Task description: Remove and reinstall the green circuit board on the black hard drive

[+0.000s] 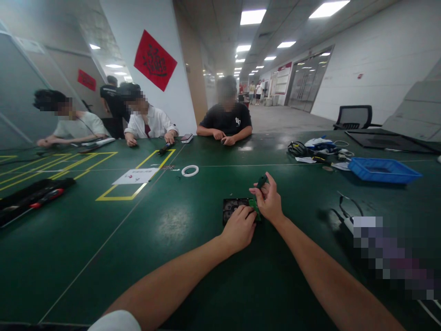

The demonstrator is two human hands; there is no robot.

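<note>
A hard drive (230,208) lies flat on the green table, black on the left with green circuit board showing on the right. My left hand (240,230) is over its near right part, fingers bent down onto it and holding it against the tabletop. Just right of the drive, my right hand (270,201) is raised, pinching the dark green handle of what looks like a screwdriver (262,181). The tool's shaft and tip cannot be made out.
A blue tray (382,171) and a heap of cables (320,148) stand at the right back. A white ring (190,171) and a paper sheet (135,176) lie to the left. Black tool case (31,200) at far left. Several people sit across the table.
</note>
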